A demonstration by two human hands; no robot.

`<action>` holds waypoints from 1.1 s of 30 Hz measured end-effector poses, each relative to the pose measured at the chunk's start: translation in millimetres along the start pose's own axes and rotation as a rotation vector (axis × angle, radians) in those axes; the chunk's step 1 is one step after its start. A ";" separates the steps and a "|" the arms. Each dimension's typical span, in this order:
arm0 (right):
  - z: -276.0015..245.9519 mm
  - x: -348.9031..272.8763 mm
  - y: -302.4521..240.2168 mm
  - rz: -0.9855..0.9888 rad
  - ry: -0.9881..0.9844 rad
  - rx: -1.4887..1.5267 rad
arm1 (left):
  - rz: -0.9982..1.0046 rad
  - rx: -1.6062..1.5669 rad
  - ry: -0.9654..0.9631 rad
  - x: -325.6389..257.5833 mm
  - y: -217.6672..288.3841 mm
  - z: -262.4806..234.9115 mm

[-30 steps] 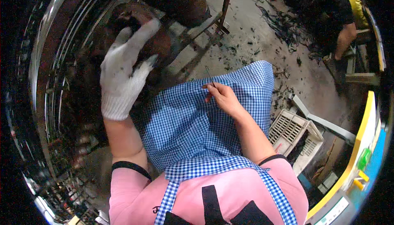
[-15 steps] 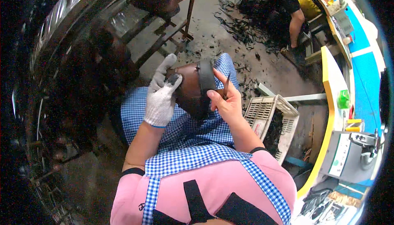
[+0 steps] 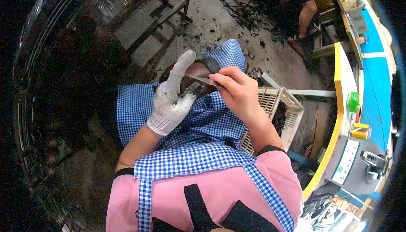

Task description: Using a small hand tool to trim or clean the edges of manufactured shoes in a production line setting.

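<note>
Blade [image 3: 207, 81] in right hand [image 3: 237, 90], over debris-strewn concrete floor [image 3: 237, 33].

A grey concrete floor [image 3: 211, 24] fills the upper middle of the frame, strewn with dark scraps [image 3: 249, 7]. A metal frame [image 3: 169, 16] stands at upper left. A blue table with a yellow edge [image 3: 372, 88] curves down the right, a pale plastic crate [image 3: 279, 109] beside it

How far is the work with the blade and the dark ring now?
Done: dark scraps litter the floor. In hand: the gloved left hand holds a dark ring-shaped piece while the right hand lays a thin blade on it. How much remains cannot be seen.
</note>
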State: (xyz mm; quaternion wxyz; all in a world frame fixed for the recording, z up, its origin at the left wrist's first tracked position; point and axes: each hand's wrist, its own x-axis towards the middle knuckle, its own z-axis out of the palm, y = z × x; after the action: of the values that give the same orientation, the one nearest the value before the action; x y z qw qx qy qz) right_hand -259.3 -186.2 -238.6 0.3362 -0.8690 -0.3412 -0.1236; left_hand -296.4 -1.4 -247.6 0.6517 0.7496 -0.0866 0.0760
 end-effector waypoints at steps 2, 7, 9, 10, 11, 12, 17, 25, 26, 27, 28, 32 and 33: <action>9.2 0.9 3.6 -0.121 0.050 -0.127 | 0.020 0.132 -0.054 0.8 0.4 -1.2; 19.0 12.5 80.5 0.715 0.820 1.006 | -0.186 -0.311 0.190 0.1 4.7 -10.4; 33.4 0.2 86.0 0.728 0.683 0.972 | -0.177 -0.330 0.182 11.4 -1.7 -15.9; 41.1 -6.4 80.8 0.746 0.551 0.935 | -0.176 -0.317 0.186 13.7 -4.4 -17.3; 42.2 -5.7 66.4 0.743 0.397 0.962 | -0.197 -0.338 0.189 13.8 -7.7 -15.9; 42.9 -15.2 62.4 0.795 0.257 1.066 | -0.216 -0.360 0.191 14.4 -9.5 -15.9; 36.7 -26.5 57.1 0.830 -0.180 1.168 | 0.373 0.509 -0.409 19.2 -23.4 -14.1; 71.2 -111.0 79.0 1.322 0.029 1.524 | 0.363 0.190 -0.707 16.9 1.5 -32.9; 74.0 -112.3 76.3 1.159 0.049 1.646 | 0.260 -0.029 -0.505 14.1 -0.6 -47.6; 67.5 -116.4 73.1 1.111 -0.005 1.840 | 0.160 -0.246 -0.298 12.2 -2.6 -56.4; 70.4 -112.2 72.4 1.104 -0.027 1.842 | 0.172 0.056 0.047 12.8 -10.2 -50.7; 76.5 -99.4 71.1 0.991 -0.128 1.709 | 0.009 0.002 0.236 28.8 -9.8 -49.5; 77.1 -96.2 71.6 0.962 -0.152 1.674 | -0.113 -0.367 0.163 28.0 -10.1 -48.8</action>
State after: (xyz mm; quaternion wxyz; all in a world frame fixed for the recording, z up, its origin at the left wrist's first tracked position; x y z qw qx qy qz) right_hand -282.9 -222.5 -374.6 0.8380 -0.4006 0.0524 0.3667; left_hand -266.9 47.4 -244.2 0.7854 0.6134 -0.0038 0.0824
